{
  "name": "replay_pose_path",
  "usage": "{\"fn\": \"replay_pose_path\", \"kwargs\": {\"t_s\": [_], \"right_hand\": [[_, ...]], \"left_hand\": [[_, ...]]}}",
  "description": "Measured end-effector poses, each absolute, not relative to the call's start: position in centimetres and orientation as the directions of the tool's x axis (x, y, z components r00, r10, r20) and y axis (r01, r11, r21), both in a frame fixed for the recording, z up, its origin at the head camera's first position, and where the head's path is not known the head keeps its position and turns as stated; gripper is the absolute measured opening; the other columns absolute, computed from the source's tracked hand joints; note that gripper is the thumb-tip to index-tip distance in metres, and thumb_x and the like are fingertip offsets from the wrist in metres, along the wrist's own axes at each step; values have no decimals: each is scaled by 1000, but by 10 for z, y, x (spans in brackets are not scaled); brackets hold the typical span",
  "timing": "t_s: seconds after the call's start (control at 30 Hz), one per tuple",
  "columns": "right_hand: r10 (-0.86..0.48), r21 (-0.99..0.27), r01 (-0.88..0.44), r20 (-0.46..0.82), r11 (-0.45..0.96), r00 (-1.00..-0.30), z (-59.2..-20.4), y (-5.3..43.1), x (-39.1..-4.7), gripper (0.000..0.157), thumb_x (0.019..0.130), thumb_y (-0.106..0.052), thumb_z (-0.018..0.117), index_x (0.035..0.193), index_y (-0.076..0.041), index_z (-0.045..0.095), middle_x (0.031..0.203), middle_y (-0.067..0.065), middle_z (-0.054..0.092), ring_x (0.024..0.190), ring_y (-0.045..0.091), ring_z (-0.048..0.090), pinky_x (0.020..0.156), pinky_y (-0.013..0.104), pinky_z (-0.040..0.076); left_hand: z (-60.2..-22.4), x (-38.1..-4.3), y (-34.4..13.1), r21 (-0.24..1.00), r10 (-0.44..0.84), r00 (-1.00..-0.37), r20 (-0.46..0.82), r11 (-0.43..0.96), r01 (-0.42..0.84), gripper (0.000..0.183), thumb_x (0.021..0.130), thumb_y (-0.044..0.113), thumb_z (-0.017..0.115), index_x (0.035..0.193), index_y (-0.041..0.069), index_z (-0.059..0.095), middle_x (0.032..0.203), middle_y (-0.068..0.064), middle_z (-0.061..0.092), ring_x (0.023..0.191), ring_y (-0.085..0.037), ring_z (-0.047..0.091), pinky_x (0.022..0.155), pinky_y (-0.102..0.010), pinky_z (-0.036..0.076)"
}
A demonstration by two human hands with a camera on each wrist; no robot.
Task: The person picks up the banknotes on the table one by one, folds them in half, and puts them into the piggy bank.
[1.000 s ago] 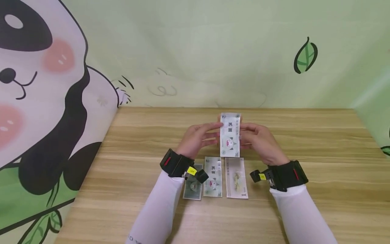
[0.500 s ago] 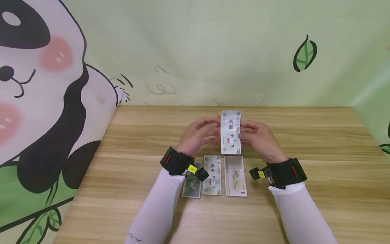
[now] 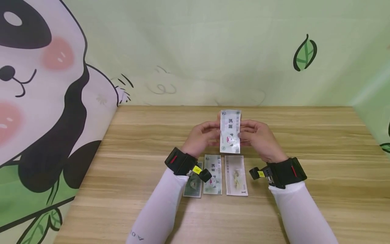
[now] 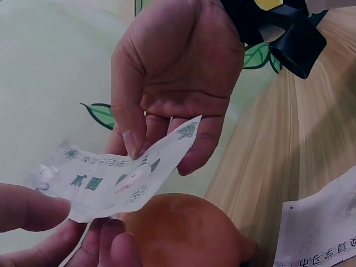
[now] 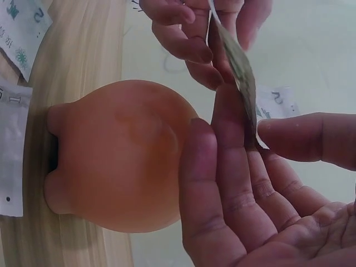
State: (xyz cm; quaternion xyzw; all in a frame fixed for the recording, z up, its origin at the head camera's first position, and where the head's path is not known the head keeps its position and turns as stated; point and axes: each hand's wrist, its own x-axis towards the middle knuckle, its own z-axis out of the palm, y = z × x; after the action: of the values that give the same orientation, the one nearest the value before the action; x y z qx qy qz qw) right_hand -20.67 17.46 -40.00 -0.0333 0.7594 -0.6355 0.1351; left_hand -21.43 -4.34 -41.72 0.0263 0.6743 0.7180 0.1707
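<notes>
A pale play banknote (image 3: 230, 132) with a "2" and a cartoon face is held up, slightly bowed, over the table. My left hand (image 3: 199, 137) pinches its left edge, thumb (image 4: 39, 207) on the printed side and fingers behind. On the opposite edge my right hand (image 3: 257, 137) pinches it between thumb (image 5: 306, 136) and fingers. Behind the note stands a round orange object (image 5: 125, 161) with stubby feet, like a piggy bank; in the head view the note and hands hide most of it.
Three banknotes lie side by side on the wooden table (image 3: 329, 152), nearer me: a dark green one (image 3: 192, 189) partly under my left wrist camera, another pale "2" note (image 3: 212, 188), and a pinkish "1" note (image 3: 236, 176). A patterned wall (image 3: 195, 51) rises behind.
My left hand has shifted slightly right, its thumb now at the note's left edge where the index finger lay earlier. The right hand and the lying notes stay about where they were.
</notes>
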Motion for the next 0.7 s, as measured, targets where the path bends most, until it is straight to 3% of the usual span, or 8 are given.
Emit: {"fn": "replay_pose_path", "kwargs": {"t_s": [0.2,0.43,0.7], "right_hand": [[-223,-975,117,-159,191,-962,-399,175,-207,43,102,0,55,145,6,50,128,29,63,93,10,70,88,34,63],[-225,-977,113,-153,180,-962,-399,175,-207,44,101,1,56,144,6,50,129,28,63,95,11,70,86,31,63],[-220,-976,115,-155,185,-963,-399,174,-206,44,100,1,57,143,6,50,127,25,64,95,11,69,85,30,63]], "left_hand": [[-417,-214,-44,973,281,-934,-220,0,-229,33,102,7,62,135,3,64,131,-18,68,95,-17,67,102,-53,57],[-418,-215,-44,972,285,-930,-230,22,-234,32,102,5,62,133,3,65,126,-17,69,93,-16,67,84,-33,62],[-420,-215,-43,975,279,-935,-218,21,-221,31,100,2,62,131,2,65,111,-11,70,86,-16,66,75,-27,59]]}}
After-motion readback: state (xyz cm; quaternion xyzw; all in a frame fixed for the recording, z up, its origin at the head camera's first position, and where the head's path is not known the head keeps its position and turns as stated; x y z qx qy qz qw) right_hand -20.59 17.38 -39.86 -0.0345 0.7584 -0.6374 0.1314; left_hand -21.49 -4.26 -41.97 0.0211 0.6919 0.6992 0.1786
